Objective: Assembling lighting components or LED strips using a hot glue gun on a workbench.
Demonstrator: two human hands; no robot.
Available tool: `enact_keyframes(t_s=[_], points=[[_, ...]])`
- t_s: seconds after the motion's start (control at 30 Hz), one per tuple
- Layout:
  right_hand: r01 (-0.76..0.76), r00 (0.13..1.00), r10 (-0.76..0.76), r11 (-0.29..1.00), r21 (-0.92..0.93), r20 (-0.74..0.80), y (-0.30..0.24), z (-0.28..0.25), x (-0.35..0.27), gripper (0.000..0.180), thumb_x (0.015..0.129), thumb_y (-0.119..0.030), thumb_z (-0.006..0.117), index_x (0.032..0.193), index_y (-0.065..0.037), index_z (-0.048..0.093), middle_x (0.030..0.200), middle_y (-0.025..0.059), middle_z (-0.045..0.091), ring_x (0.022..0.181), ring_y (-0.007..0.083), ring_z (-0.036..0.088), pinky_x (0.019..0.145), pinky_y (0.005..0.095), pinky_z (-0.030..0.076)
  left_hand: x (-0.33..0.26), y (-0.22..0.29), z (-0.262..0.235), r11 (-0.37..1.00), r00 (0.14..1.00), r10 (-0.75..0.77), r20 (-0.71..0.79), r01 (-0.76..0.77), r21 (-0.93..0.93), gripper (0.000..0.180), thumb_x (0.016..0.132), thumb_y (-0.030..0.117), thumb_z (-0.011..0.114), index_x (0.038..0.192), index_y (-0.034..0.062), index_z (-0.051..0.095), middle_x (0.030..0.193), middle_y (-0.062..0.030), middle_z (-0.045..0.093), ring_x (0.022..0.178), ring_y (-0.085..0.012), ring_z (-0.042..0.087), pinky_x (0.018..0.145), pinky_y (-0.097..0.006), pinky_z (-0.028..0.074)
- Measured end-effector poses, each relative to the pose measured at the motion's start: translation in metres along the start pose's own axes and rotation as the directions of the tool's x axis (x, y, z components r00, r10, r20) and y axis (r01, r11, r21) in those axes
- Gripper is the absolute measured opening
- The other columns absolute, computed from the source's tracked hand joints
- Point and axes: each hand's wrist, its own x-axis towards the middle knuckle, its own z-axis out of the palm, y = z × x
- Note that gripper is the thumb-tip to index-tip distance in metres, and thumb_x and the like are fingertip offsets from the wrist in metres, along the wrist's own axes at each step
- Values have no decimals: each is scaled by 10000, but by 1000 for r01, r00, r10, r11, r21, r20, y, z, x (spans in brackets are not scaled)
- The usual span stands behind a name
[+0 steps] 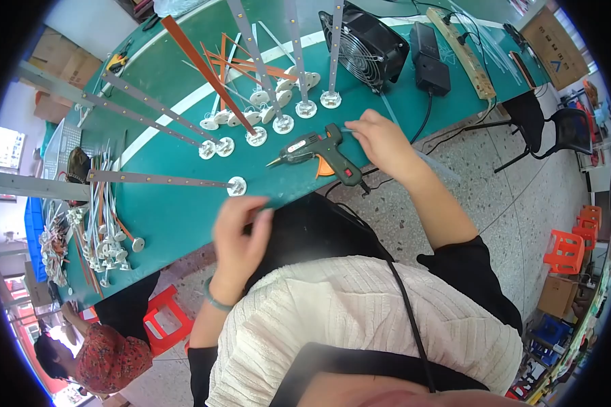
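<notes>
My right hand [385,148] is closed in a pinch on a thin translucent glue stick [347,127] at the back end of a dark green glue gun [312,150]. The gun rests near the table's front edge, its brass nozzle pointing left. My left hand [239,234] is at the table edge, slightly blurred, thumb and fingers apart with nothing seen in them. Just beyond it, an LED strip [159,178] lies with a round white base [236,186] at its end. Several more LED strips on round bases stand farther back, with an orange strip [214,78] among them.
Loose white discs and orange strips [258,68] are heaped at the back of the green table [176,237]. A black fan [363,47], power adapter [430,61] and power strip [461,54] are at right. Bundled parts [105,230] lie left. A person [108,356] sits at lower left.
</notes>
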Motion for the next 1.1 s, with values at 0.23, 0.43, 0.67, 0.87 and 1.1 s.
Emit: enact_keyframes(t_s=[0.23,0.43,0.67,0.87,1.1], points=[[38,999,-31,984,174,-45,3,14,11,169,899,-127,687,1054,-90,743,906,106,628,864,312,645,741,409,514,40,-9,65,915,964,235,125,-263,305,287,868,252,763,1034,26,702,890,-137,619,762,-316,611,678,-389,496],[-12,999,17,989,149,-34,0,8,8,177,912,-157,681,1072,-140,753,901,67,632,853,277,651,716,387,510,28,-6,83,942,988,29,150,-77,327,374,877,311,754,1139,48,709,707,-85,617,626,-277,615,594,-383,480],[72,985,-105,972,224,137,8,-10,10,166,898,-163,703,1046,-105,752,914,88,657,853,285,654,722,378,516,26,6,84,961,957,-211,197,166,223,399,874,290,758,1205,73,702,668,-63,631,572,-224,618,539,-359,468],[40,966,-139,913,407,217,4,-23,-6,157,903,-108,710,1035,-26,737,880,75,649,775,187,623,666,308,480,15,-8,88,988,981,-142,131,133,77,350,835,158,795,1155,46,707,705,-50,599,623,-183,598,558,-330,452],[-171,961,37,860,480,275,-22,-41,-27,149,912,-123,702,1007,-11,726,845,93,665,784,214,644,689,330,499,13,-9,86,975,991,-117,59,126,-181,287,833,60,779,1091,-8,673,998,-115,617,842,-215,651,687,-323,517]])
